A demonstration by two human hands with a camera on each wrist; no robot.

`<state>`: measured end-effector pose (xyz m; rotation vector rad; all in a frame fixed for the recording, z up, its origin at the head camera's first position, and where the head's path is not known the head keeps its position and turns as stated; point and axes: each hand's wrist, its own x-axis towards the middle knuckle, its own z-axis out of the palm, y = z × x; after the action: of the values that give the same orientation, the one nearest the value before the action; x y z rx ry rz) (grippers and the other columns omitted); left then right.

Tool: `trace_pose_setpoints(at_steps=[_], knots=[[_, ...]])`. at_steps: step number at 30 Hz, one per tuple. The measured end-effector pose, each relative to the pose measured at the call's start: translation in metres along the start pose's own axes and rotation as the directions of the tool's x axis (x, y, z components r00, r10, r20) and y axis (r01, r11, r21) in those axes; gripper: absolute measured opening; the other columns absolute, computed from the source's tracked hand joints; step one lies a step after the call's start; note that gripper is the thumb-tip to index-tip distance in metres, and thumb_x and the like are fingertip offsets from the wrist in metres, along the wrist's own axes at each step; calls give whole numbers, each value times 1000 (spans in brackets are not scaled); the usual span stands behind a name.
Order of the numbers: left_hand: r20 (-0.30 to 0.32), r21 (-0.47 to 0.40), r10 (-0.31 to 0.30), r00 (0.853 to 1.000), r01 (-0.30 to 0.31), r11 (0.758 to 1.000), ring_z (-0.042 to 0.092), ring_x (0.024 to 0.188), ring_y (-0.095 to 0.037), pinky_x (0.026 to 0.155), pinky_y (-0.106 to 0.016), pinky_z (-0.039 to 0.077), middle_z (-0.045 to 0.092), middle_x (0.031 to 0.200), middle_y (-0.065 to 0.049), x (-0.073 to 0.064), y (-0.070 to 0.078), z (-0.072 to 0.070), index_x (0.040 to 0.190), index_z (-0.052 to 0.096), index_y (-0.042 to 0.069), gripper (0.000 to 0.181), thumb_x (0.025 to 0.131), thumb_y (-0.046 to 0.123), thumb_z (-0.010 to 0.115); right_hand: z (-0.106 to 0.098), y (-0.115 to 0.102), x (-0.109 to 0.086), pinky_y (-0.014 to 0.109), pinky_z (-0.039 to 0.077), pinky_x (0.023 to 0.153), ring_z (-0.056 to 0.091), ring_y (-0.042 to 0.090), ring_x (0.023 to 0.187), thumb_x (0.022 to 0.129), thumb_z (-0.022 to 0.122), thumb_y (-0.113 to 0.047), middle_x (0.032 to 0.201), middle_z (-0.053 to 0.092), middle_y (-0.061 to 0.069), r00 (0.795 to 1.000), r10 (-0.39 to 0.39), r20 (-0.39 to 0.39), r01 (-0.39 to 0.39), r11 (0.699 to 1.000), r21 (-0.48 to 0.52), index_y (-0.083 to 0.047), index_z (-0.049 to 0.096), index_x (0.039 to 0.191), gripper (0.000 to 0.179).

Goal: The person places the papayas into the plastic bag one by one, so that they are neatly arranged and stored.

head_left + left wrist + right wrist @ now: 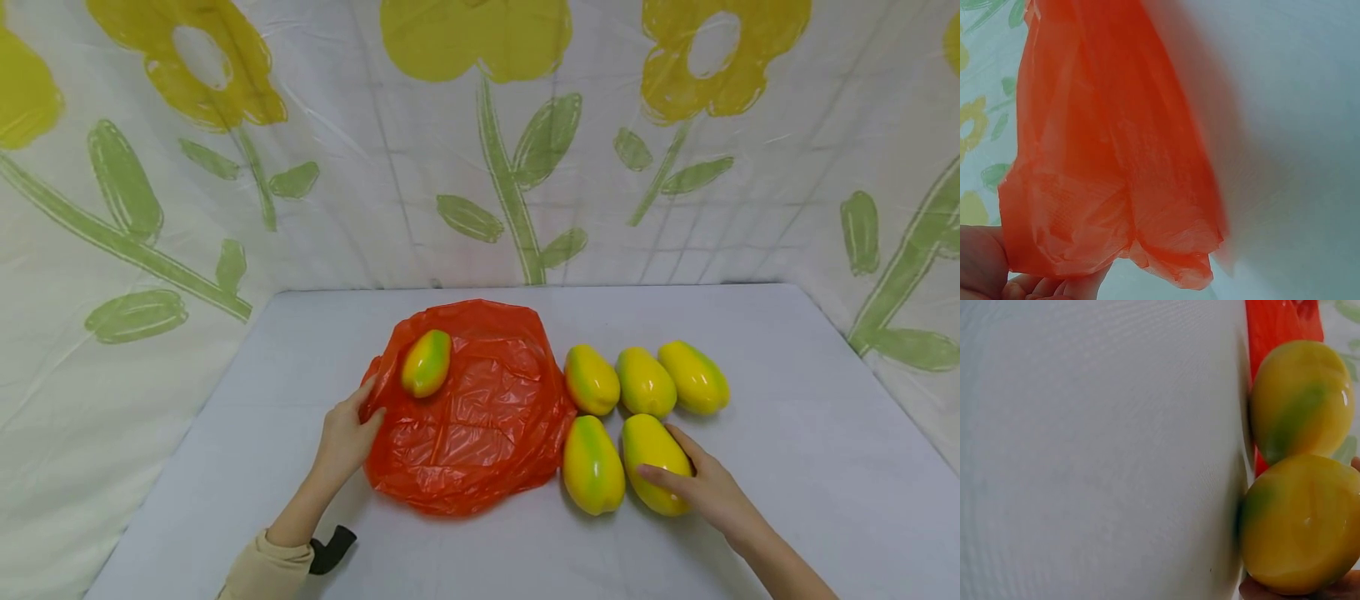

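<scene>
A red plastic bag [487, 408] lies spread with its mouth facing up, and one yellow-green papaya [427, 364] sits inside at its left. My left hand [348, 433] pinches the bag's left rim between thumb and fingers; the left wrist view shows the thin red film [1079, 206] hanging over those fingers. To the right of the bag, my right hand [701, 483] grips the nearer right papaya [651, 454], thumb across its top and fingers round its far side. That papaya [1300, 525] is close against another papaya [593, 467] on its left.
Behind the gripped fruit stand three more papayas in a row: the left [592, 380], the middle [646, 382] and the right [693, 377]. A black curved object [332, 550] shows by the left sleeve. A flower-printed curtain [420, 167] rises behind the white table [810, 400].
</scene>
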<state>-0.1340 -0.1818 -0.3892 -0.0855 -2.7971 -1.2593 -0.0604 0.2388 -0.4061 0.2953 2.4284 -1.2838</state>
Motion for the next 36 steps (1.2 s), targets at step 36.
trace_pose_setpoints(at_steps=[36], knots=[[-7, -1, 7, 1000, -7, 1000, 54, 116, -46, 94, -53, 47, 52, 129, -35, 0, 2, -1, 139, 42, -12, 49, 93, -3, 54, -9, -11, -8, 69, 26, 104, 30, 48, 131, 91, 59, -51, 153, 17, 34, 999, 25, -24, -25, 1000, -7, -2, 9, 155, 95]])
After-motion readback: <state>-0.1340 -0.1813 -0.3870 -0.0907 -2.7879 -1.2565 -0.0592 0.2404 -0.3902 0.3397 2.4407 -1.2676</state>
